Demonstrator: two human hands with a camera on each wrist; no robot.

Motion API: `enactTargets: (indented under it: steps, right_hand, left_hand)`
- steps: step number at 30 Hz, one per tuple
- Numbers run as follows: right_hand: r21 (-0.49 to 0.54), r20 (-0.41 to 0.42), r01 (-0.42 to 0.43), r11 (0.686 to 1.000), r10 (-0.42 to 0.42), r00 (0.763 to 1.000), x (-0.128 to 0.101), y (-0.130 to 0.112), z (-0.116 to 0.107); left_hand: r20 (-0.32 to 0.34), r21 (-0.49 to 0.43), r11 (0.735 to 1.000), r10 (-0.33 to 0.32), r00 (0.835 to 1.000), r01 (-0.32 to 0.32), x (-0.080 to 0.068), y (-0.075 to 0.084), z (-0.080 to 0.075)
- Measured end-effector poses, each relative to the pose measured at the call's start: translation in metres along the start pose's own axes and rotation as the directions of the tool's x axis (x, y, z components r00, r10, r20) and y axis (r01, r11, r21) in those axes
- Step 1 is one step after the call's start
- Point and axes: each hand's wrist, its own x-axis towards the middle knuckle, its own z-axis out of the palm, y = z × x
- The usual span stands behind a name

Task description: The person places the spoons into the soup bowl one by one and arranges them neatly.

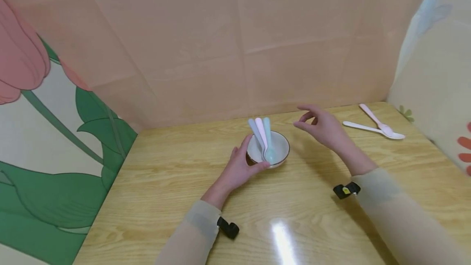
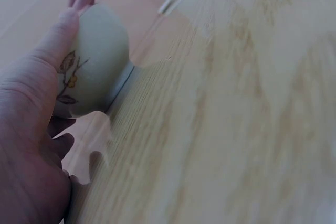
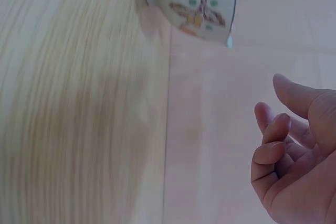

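Near the far edge of the table (image 1: 165, 199), a bowl (image 1: 282, 149) holds a blue-grey spoon (image 1: 254, 129), a pink one (image 1: 260, 127) & a mint one (image 1: 267, 130), handles up past the far rim. L hand (image 1: 237, 171) grips its side, thumb at the near rim, prob. to steady it. R hand (image 1: 325, 130) hangs just right of it, thumb & fingers apart, empty. Far R, a 2nd pink spoon (image 1: 371, 115) lies across a white one (image 1: 362, 126), prob. for easy reach. Painted sprig (image 2: 66, 62) on bowl; no brand/writing I can read.
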Motion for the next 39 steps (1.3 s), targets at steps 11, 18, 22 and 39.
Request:
enactTargets:
  steps: [11, 18, 22, 39]
  right_hand:
    - [-0.074, -0.035, -0.048, 0.996, 0.045, 0.998, -0.005, 0.029, -0.043]
    - [-0.1, -0.044, -0.092, 0.991, 0.088, 0.995, -0.014, 0.053, -0.068]
    - [-0.092, -0.041, -0.134, 0.987, 0.13, 0.991, -0.017, 0.066, -0.079]
    - [-0.111, -0.161, -0.17, 0.979, 0.151, 0.975, -0.021, 0.109, -0.109]
  left_hand:
    - [0.0, 0.011, 0.997, 0.08, 0.997, -0.08, 0.004, 0.0, 0.0]
    - [-0.003, 0.017, 0.998, 0.069, 0.998, -0.069, 0.004, 0.002, 0.001]
    - [-0.004, 0.018, 0.998, 0.057, 0.998, -0.057, 0.005, 0.002, 0.001]
    - [-0.005, 0.011, 0.998, 0.06, 0.998, -0.06, 0.006, 0.006, 0.005]
